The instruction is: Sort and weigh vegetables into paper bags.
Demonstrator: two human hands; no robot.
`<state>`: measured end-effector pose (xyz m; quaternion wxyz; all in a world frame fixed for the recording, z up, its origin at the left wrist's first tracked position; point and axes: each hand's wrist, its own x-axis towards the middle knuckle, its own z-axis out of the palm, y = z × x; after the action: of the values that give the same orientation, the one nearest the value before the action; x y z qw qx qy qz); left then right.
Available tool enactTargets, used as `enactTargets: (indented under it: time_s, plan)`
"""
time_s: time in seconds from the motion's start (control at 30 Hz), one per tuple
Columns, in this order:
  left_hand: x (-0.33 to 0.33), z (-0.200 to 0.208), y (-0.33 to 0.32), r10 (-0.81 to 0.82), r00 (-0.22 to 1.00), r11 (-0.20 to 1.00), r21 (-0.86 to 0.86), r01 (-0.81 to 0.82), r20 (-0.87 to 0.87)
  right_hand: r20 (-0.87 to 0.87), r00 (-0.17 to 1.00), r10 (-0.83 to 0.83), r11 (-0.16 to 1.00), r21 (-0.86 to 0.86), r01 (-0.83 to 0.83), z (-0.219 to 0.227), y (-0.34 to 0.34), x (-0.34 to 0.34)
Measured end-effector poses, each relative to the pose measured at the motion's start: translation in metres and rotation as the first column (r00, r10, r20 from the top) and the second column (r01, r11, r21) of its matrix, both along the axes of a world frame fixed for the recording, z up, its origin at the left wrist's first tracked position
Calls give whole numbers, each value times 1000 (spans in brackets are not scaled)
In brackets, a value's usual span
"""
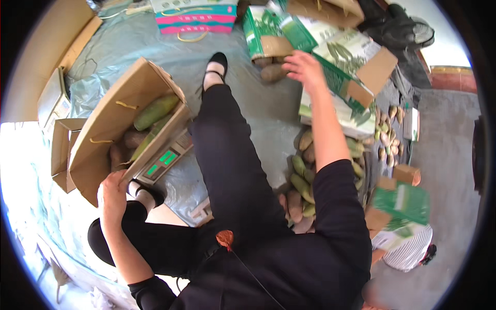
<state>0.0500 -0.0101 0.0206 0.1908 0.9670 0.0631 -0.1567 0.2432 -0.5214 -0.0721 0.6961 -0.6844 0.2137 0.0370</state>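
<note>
My left hand grips the near edge of an open cardboard box at the left. Inside the box lie long green radishes and reddish-brown tubers. The box rests on or against a scale with lit green displays; its exact seat is hidden. My right hand is stretched out at the upper right, fingers apart and holding nothing. Just beside its fingertips are brown tubers, at the mouth of a green and white carton. I cannot tell whether the fingertips touch them.
Green and white cartons lie to the right of my hand. A heap of green and brown vegetables lies beside my leg, with smaller tubers beyond. A pink and teal box stands ahead. A person in stripes is at lower right.
</note>
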Motion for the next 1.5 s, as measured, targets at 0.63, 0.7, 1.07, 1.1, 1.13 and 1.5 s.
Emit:
enactTargets:
  time_s: [0.63,0.7,1.07,1.1,1.13,1.5]
  plan:
    - [-5,-7,8,5,996,999,51,-1,-93,-741,663,-105,46,-669,-742,-166,4,-316]
    - [-3,-14,8,-11,998,1000,13,12,-69,-799,583,-146,-50,-583,-811,-152,-22,-330]
    - [-1,-6,1,-7,997,998,58,11,-77,-986,10,-167,-271,36,-962,-66,-32,-356]
    - [1,-7,-2,-15,998,998,52,18,-60,-981,-28,-192,-266,80,-961,-61,-30,-354]
    - [-2,-6,0,-8,999,998,58,10,-46,-976,-65,-207,-276,122,-953,-59,-25,-349]
    - [-3,0,-2,7,999,999,34,-6,-37,-975,205,80,-43,-209,-977,-80,-13,-306]
